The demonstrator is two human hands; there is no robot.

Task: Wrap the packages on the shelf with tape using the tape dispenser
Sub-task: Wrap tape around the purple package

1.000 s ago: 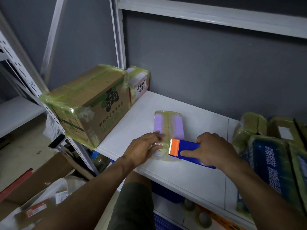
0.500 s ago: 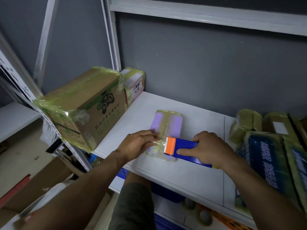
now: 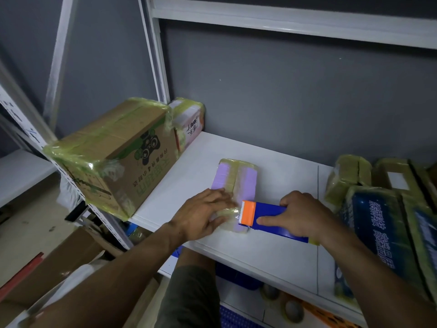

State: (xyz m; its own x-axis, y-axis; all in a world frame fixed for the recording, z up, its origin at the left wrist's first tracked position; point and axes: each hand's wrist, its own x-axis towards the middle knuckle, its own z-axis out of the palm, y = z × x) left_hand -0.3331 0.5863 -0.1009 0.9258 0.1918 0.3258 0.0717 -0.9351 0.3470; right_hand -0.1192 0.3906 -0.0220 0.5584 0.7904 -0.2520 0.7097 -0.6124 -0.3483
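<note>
Since a second ago, your left hand [image 3: 201,215] has slid a little further across the near end of the purple package [image 3: 246,183], so its fingertips are now lying just beside the orange toothed head of the tape dispenser [image 3: 267,213]. You are pressing that hand flat, fingers straight and close together, onto the clear tape stretched over the package's near end. Your right hand [image 3: 300,215] is gripping the dispenser's blue body, fingers curling over the top and the index finger lying straight along its near side. The orange head is resting against the package's near right corner. The package is lying flat near the front edge of the white shelf [image 3: 272,252], between the taped cardboard box [image 3: 123,147] on the left and the wrapped blue packs [image 3: 378,228] on the right.
</note>
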